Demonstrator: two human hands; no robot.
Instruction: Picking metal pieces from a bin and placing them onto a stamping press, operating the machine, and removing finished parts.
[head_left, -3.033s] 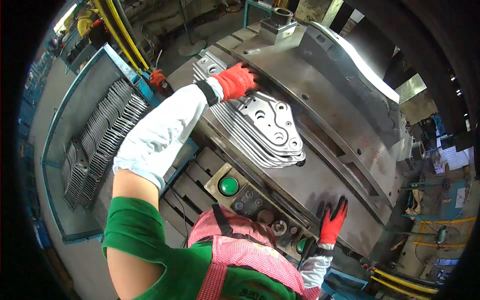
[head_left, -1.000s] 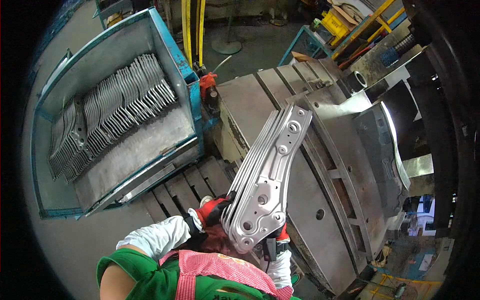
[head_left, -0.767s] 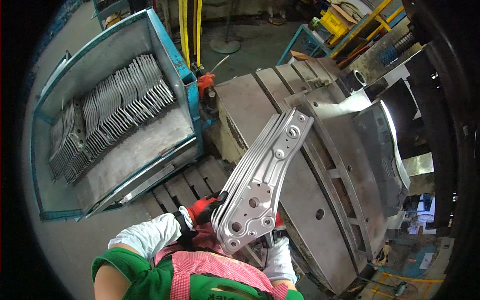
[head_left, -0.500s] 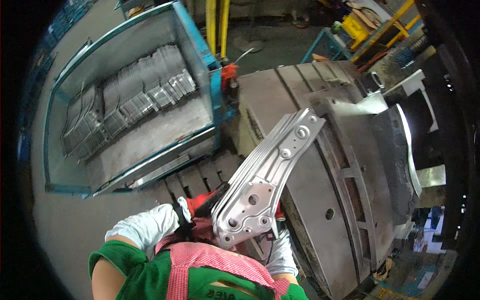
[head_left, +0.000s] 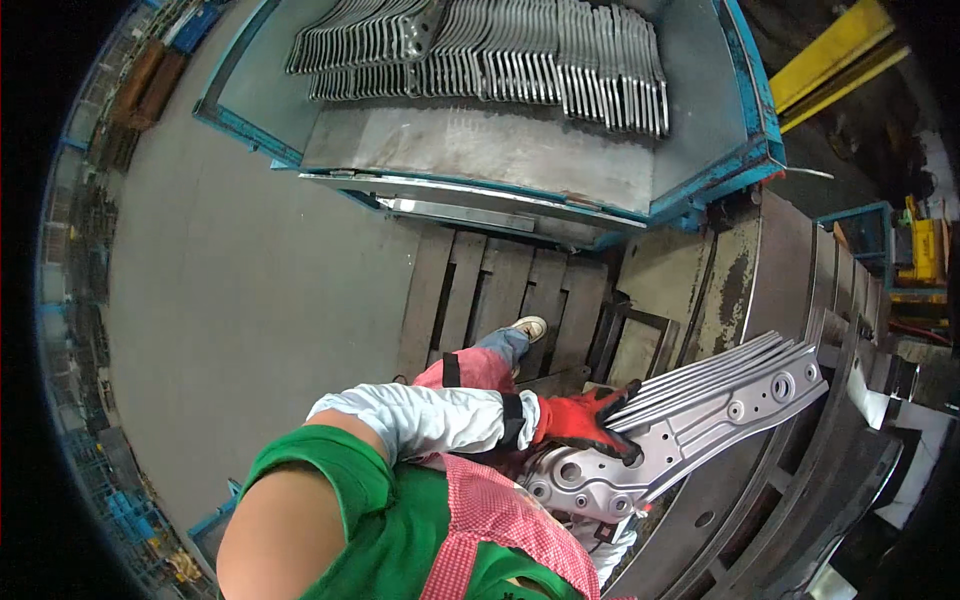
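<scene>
Red-gloved left hand (head_left: pixel 585 420) grasps stacked stamped-metal brackets (head_left: pixel 705 412); right hand is hidden, its grip impossible to tell

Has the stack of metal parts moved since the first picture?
Yes: against the table, the stack has shifted past the near edge. Earlier it lay on top; now its end by the left hand sticks out.

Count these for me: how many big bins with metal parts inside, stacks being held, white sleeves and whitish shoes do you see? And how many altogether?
Bin: 1
Stack: 1, gripped by the left hand
White sleeves: 2, left sleeve and right sleeve
Shoe: 1
Total: 5
</scene>
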